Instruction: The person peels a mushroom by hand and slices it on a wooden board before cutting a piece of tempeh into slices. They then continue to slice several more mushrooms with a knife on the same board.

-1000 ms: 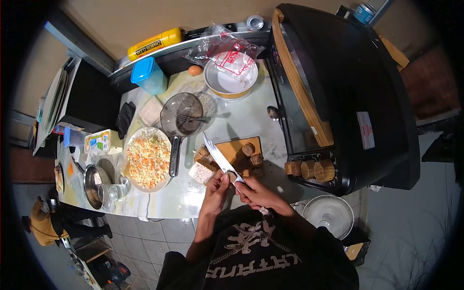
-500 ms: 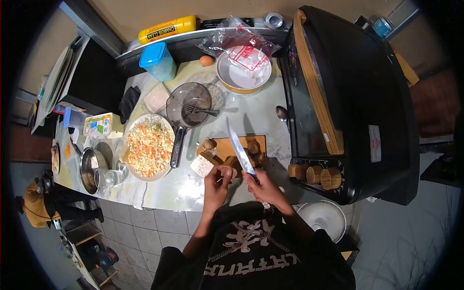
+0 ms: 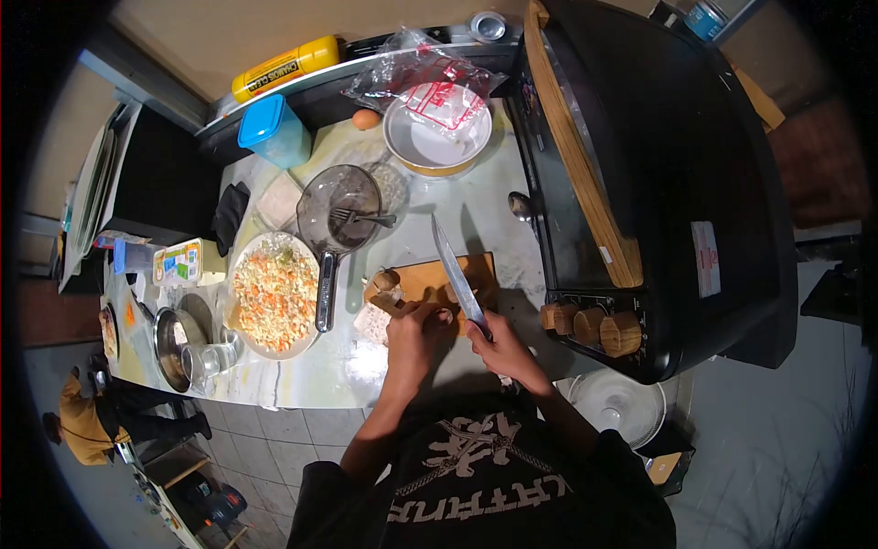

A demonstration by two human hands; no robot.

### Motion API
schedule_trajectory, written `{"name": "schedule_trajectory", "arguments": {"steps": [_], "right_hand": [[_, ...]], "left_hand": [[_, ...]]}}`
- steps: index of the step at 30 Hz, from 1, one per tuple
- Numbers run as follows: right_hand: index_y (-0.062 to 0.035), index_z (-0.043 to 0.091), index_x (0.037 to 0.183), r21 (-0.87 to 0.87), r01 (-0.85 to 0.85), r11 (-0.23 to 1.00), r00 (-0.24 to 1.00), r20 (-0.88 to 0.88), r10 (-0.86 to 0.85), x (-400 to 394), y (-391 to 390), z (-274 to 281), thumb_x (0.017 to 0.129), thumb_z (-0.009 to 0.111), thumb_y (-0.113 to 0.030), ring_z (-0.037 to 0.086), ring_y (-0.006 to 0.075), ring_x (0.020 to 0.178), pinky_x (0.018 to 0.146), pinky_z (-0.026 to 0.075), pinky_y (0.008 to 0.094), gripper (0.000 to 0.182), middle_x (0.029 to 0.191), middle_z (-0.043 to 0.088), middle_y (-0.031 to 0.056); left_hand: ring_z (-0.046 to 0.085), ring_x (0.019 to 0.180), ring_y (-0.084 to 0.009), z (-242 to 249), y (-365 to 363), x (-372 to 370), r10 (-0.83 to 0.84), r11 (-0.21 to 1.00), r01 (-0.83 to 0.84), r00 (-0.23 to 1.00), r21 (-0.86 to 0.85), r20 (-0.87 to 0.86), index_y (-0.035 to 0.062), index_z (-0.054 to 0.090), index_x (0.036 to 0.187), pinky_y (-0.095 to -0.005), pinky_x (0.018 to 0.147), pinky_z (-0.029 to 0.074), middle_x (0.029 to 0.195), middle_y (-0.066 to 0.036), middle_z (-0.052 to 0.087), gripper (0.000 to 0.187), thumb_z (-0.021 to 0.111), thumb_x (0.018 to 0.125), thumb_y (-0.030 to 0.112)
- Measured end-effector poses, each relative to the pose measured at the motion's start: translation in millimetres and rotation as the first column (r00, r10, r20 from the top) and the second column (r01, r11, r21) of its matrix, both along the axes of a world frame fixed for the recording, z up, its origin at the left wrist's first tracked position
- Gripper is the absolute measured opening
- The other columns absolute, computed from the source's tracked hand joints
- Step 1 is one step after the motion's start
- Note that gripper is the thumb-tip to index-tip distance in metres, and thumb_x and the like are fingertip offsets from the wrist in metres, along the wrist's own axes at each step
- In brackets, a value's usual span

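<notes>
My right hand [image 3: 502,348] grips the handle of a kitchen knife [image 3: 452,265], its long blade pointing away from me over a wooden cutting board [image 3: 422,280]. Beside it my left hand [image 3: 416,337] is closed at the board's near edge, its fingertips around a small pale-brown mushroom [image 3: 444,317]; the fingers partly hide it. Several brown mushrooms [image 3: 386,281] lie at the board's left side. A pale speckled square block [image 3: 371,324] sits left of my left hand.
A plate of chopped vegetables [image 3: 274,297] and a dark pan with a fork [image 3: 338,209] stand to the left. Farther back are a white-lined bowl [image 3: 435,146] under a plastic bag, an egg [image 3: 366,120] and a blue-lidded container [image 3: 273,133]. A black oven [image 3: 640,183] borders the right side.
My left hand has turned over and its fingers have moved slightly forward over the board. The knife stays in my right hand, its blade a little steeper. The whole view has shifted slightly.
</notes>
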State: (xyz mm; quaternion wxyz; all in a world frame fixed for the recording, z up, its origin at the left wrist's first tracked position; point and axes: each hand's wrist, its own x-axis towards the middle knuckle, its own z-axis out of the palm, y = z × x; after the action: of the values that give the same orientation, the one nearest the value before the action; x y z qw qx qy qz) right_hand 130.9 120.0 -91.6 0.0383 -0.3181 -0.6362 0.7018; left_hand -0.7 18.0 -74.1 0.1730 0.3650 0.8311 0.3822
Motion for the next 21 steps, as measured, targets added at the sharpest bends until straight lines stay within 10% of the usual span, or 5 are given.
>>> {"name": "schedule_trajectory", "arguments": {"steps": [21], "right_hand": [[0.0006,0.049,0.088,0.046,0.005,0.999,0.999,0.043,-0.007,3.4,1.4,10.2,0.092,0.051,-0.016,0.05,0.0095,0.051,0.047,0.04,0.028,0.017,0.058,0.049,0.0024]], "left_hand": [[0.063,0.068,-0.0302,0.4,0.1,-3.7,-0.076,0.994,0.054,0.97,-0.097,-0.229,0.0077,0.068,0.094,-0.0391,0.057,0.05,0.08,-0.011,0.063,0.025,0.07,0.071,0.017]]}}
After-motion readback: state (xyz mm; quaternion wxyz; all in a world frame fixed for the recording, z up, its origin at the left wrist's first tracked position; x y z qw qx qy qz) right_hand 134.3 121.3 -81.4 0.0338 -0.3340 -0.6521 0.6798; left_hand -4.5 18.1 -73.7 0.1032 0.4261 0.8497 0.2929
